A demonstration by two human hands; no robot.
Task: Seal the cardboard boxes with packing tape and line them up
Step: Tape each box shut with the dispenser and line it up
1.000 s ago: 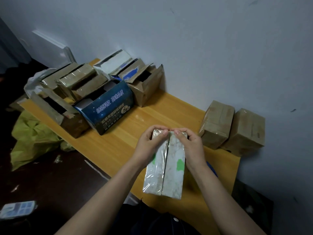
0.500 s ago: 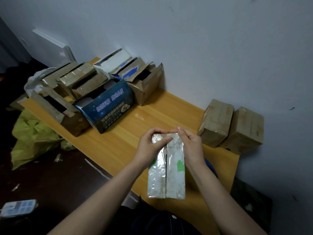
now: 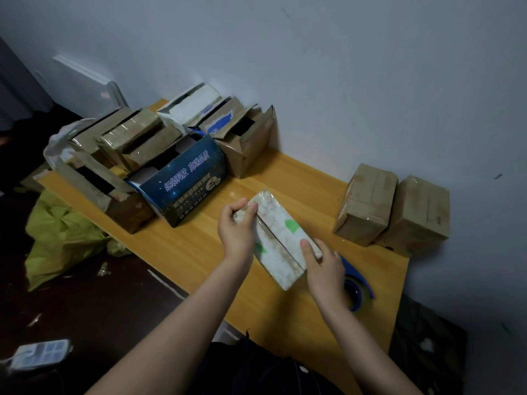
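A bare strip of the wooden table (image 3: 299,178) lay open between the cluster of open boxes (image 3: 182,178) on the left and the two sealed boxes (image 3: 366,203) against the wall (image 3: 342,81) on the right. The white box (image 3: 281,238) took up the near middle, and the blue tape dispenser (image 3: 356,283) just beside it closed off the right side.

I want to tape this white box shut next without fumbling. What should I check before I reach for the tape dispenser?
1. Flaps of the white marbled cardboard box closed: ok, they meet along a centre seam.
2. Box steadied: ok, the left hand grips its far end and the right hand holds its near corner.
3. Reach to the blue tape dispenser: ok, it lies on the wooden table beside the right hand.
4. A hand free: not ok, both hold the box.
5. Seam already taped: cannot tell.
6. Room beside the two sealed brown cardboard boxes: ok, bare table left of them.
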